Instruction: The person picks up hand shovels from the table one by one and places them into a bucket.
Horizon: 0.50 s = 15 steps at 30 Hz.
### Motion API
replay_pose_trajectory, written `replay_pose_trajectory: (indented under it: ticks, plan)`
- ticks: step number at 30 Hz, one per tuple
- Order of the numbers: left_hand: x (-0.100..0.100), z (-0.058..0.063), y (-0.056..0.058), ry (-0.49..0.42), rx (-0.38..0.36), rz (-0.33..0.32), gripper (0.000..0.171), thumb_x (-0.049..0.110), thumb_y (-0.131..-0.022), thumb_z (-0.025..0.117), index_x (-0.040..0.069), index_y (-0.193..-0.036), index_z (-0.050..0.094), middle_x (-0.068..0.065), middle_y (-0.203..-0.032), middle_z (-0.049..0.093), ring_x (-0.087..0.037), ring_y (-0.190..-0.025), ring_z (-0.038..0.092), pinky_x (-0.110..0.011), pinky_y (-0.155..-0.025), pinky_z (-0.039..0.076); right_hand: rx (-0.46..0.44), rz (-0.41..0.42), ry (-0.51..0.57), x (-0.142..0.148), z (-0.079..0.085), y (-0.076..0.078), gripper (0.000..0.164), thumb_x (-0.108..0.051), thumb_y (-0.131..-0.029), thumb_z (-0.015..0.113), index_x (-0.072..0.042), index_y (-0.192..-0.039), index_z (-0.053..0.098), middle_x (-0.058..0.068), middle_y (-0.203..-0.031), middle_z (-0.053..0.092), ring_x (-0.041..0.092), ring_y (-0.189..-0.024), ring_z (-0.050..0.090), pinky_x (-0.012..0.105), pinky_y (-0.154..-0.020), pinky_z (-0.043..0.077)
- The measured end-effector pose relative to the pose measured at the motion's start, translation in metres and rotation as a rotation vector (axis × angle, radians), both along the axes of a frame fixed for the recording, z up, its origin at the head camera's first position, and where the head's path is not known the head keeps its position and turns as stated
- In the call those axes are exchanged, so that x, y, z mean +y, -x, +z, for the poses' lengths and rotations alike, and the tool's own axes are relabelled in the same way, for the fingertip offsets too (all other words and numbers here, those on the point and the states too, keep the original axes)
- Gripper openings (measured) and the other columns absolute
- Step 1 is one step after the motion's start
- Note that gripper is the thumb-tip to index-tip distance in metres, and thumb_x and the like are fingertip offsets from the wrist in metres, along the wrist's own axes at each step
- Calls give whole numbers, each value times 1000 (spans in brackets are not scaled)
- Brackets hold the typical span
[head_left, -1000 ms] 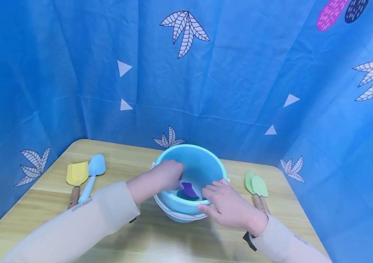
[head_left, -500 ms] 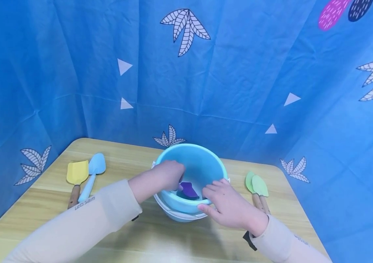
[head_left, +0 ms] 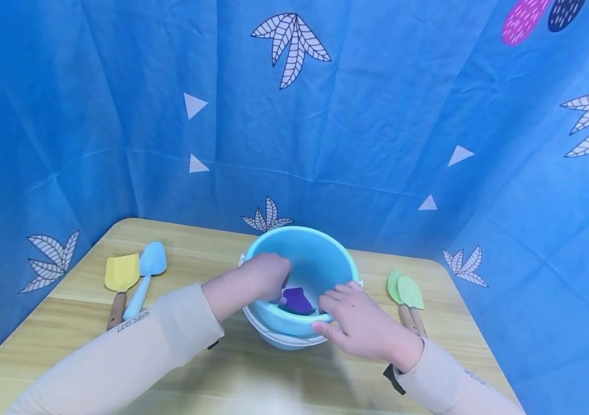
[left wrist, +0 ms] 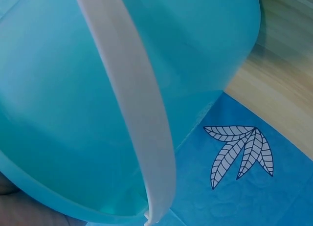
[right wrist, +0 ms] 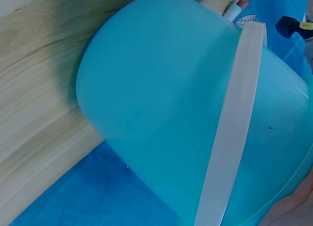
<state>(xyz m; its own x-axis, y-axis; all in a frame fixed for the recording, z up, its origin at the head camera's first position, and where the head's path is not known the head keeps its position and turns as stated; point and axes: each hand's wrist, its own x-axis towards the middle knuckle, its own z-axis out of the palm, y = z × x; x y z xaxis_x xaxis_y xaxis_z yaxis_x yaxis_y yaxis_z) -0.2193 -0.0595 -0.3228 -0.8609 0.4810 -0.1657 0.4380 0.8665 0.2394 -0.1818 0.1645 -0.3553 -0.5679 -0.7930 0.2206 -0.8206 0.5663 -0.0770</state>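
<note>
A light blue bucket (head_left: 320,253) stands on the table, its white handle (left wrist: 132,89) hanging down on the near side. My left hand (head_left: 268,275) reaches over the left rim into it. Inside, a purple shovel (head_left: 297,301) shows only its blade, and my left thumb lies on the blade's edge; the other fingers are mostly hidden. My right hand (head_left: 359,323) grips the near right rim, thumb outside and fingers inside. Both wrist views mostly show the bucket's outer wall, with only a bit of each hand at the rim.
On the left lie a yellow shovel (head_left: 122,272) with a wooden handle and a light blue shovel (head_left: 153,259). Two green leaf-shaped shovels (head_left: 410,293) lie on the right. A blue patterned cloth (head_left: 377,144) hangs behind and beside the wooden table (head_left: 196,248).
The purple blade has turned slightly inside the bucket, by my left thumb. Both hands and the bucket stay nearly in place.
</note>
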Motion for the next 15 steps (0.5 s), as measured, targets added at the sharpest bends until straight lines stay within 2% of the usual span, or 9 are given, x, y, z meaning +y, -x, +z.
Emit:
replay_pose_trajectory:
  ticks: [9,15]
  plan:
    - [1,1,0,-18,-14,18,20,23,-73,77,17,-78,58,6,-71,55,-14,-70,52,-30,-69,47,0,8,14,1,-1,0,32,-50,-95,39,-25,-76,41,-13,-69,34,7,-73,32,29,-75,27]
    - [-2,0,-1,-91,-18,44,14,26,-83,66,18,-79,55,6,-70,56,-12,-68,52,-28,-65,45,-7,6,10,1,-1,1,33,-51,-95,37,-25,-76,41,-13,-70,34,7,-73,32,29,-75,26]
